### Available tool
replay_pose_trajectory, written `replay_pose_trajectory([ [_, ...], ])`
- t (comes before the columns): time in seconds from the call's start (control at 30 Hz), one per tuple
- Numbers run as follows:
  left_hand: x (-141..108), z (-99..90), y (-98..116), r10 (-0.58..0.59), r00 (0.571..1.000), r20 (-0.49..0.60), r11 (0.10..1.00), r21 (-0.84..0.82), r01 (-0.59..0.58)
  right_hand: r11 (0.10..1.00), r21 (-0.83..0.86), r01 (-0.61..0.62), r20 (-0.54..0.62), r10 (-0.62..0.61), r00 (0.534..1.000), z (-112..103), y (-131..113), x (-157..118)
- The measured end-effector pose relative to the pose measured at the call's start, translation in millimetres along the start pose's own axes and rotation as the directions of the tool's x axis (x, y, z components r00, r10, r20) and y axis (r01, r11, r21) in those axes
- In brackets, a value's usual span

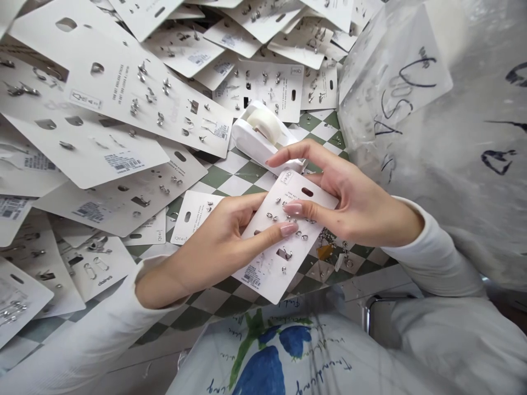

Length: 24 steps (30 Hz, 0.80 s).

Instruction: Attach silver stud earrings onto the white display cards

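A white earring card [274,247], with small metal pieces in rows, a slot near its top and a barcode label at the bottom, is held tilted over the table. My left hand [230,236] grips its left edge, thumb pressed flat on the face and fingers behind. From the right, my right hand [341,197] holds the upper part; its thumb lies on the card among the metal pieces. The right index finger reaches out over the white tape dispenser [257,134] just beyond. Fingers under the card are partly hidden.
Many similar cards [164,99] lie heaped at the left and back of the checkered table [214,299]. Loose metal bits [329,236] gather right of the held card. A big clear plastic bag [411,109] with black handwriting bulges along the right side.
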State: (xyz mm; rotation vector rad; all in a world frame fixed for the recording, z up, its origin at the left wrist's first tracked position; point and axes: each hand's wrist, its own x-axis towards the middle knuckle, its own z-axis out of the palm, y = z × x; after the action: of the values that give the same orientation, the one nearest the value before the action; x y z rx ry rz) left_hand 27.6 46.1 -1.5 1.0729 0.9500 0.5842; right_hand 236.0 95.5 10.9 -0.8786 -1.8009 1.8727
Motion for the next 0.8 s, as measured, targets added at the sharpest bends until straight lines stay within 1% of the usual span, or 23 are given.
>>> replay_pose_trajectory([
  [0.1, 0, -0.8, 2, 0.024, 1.000, 0.002, 1.000, -0.007, -0.024, 0.996, 0.087, -0.036, 0.068, 0.030, 0.997, -4, 0, 0],
  [0.17, 0, -1.4, 2, 0.060, 0.998, -0.002, 0.998, 0.015, -0.060, 0.991, 0.122, -0.050, 0.093, 0.039, 0.995, -5, 0, 0],
  [0.27, 1, -1.9, 0, 0.107, 0.994, -0.022, 0.991, 0.077, -0.105, 0.991, 0.124, -0.039, 0.111, 0.025, 0.994, -4, 3, 0],
  [0.33, 1, -1.6, -1, 0.117, 0.992, -0.038, 0.989, 0.099, -0.113, 0.995, 0.097, -0.010, 0.086, 0.001, 0.996, -3, 4, 1],
  [0.43, -1, -1.0, 2, 0.099, 0.994, -0.040, 0.988, 0.122, -0.094, 0.999, 0.036, 0.015, 0.011, -0.016, 1.000, -1, 2, 2],
  [0.5, -4, -0.9, 6, 0.068, 0.997, -0.021, 0.989, 0.131, -0.065, 1.000, 0.030, 0.009, -0.001, -0.009, 1.000, -1, 0, 2],
  [0.57, -9, -0.7, 10, 0.044, 0.999, -0.009, 0.990, 0.134, -0.043, 0.999, 0.052, 0.009, 0.016, -0.010, 1.000, -1, -2, 1],
  [0.63, -13, 0.0, 12, 0.039, 0.999, -0.015, 0.989, 0.144, -0.036, 0.996, 0.081, 0.037, 0.045, -0.041, 0.998, 0, -1, 1],
  [0.73, -16, 2.4, 6, 0.020, 0.999, -0.046, 0.988, 0.153, -0.013, 0.990, 0.133, 0.055, 0.083, -0.067, 0.994, 1, 2, 1],
  [0.8, -17, 4.4, 0, 0.001, 0.998, -0.062, 0.995, 0.104, 0.006, 0.987, 0.160, 0.034, 0.103, -0.051, 0.993, 2, 6, 1],
])
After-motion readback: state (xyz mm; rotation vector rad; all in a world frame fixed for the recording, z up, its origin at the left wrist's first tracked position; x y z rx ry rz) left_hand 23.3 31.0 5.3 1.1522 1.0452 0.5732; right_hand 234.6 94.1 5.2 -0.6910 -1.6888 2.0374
